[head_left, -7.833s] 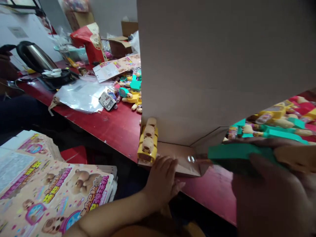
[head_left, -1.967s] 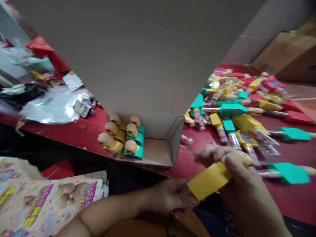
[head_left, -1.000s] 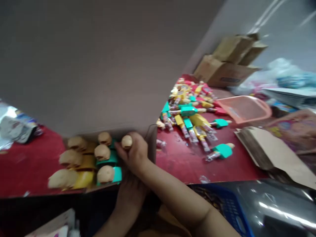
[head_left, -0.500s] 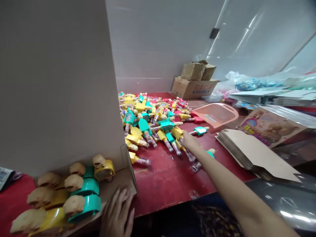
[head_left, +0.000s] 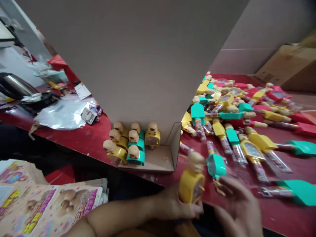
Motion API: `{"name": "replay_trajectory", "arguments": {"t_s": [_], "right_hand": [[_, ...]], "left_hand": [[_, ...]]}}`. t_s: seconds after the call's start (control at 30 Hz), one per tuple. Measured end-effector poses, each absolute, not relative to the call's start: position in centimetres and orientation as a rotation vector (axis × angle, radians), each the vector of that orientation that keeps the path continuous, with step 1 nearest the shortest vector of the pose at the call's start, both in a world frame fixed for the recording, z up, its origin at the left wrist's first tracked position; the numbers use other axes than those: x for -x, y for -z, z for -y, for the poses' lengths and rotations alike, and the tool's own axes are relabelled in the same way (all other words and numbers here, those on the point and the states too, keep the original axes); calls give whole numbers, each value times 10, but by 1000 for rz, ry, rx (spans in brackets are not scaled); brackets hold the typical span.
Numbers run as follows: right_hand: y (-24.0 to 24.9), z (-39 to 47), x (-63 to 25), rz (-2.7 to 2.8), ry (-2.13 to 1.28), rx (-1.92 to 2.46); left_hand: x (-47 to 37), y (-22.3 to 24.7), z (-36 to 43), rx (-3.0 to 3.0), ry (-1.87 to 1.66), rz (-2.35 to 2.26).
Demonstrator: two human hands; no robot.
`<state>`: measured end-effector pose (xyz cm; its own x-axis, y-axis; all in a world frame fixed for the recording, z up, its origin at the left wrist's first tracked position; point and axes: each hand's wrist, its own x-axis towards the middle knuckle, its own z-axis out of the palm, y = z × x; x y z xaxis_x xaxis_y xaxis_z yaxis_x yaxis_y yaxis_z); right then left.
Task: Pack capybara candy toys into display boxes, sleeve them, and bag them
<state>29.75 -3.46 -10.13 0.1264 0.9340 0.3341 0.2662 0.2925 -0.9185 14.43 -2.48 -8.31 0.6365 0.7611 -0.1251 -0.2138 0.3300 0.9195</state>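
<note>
My left hand (head_left: 175,204) is wrapped round the lower part of a yellow candy toy (head_left: 191,186) with a bear head, held upright in front of the box. To its right is my right hand (head_left: 240,207), blurred, thumb and fingers apart. Its fingertips are by the bear head of a teal candy toy (head_left: 216,165) lying near the table's front; whether they touch it I cannot tell. An open cardboard display box (head_left: 160,159) with a tall back panel holds several yellow and teal bear toys (head_left: 134,151) standing upright in its left and middle parts.
A pile of yellow, teal and red toys (head_left: 237,105) spreads over the red table (head_left: 247,212) at right. At the back right stands a carton (head_left: 283,65). Plastic bags (head_left: 64,112) and a kettle (head_left: 21,85) are at left. Printed cardboard sheets (head_left: 49,207) are stacked at lower left.
The view has swung left. My left hand has left the box's front and now grips a yellow toy. My right hand has drawn back from the pile towards the table's front.
</note>
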Motion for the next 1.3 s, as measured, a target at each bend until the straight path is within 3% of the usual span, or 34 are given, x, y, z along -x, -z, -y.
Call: {"name": "replay_trajectory", "arguments": {"t_s": [0.1, 0.17, 0.3, 0.5, 0.63, 0.83, 1.07, 1.2, 1.3], "right_hand": [[77, 14, -293, 1456, -1239, 989], [57, 5, -279, 1484, -1345, 1011], [31, -14, -237, 1171, -822, 877], [36, -52, -191, 1208, -520, 684], [43, -62, -183, 1106, -270, 650], [55, -55, -167, 1593, -272, 766], [64, -53, -150, 1815, -11, 912], [59, -55, -177, 1868, -207, 746], [52, -64, -215, 1781, -127, 717]], "left_hand": [[-130, 81, 30, -1141, -565, -530], [-121, 87, 35, -1290, -652, -602], [-99, 117, 43, -1926, -991, -1175], [-78, 156, 52, -2268, -1107, -1775], [-76, 162, 52, -2492, -1123, -1715], [-77, 164, 45, -2568, -1079, -1699], [-81, 176, 43, -2452, -1230, -1752], [-72, 177, 33, -2694, -1212, -1713], [-60, 180, 24, -3033, -1125, -1709]]}}
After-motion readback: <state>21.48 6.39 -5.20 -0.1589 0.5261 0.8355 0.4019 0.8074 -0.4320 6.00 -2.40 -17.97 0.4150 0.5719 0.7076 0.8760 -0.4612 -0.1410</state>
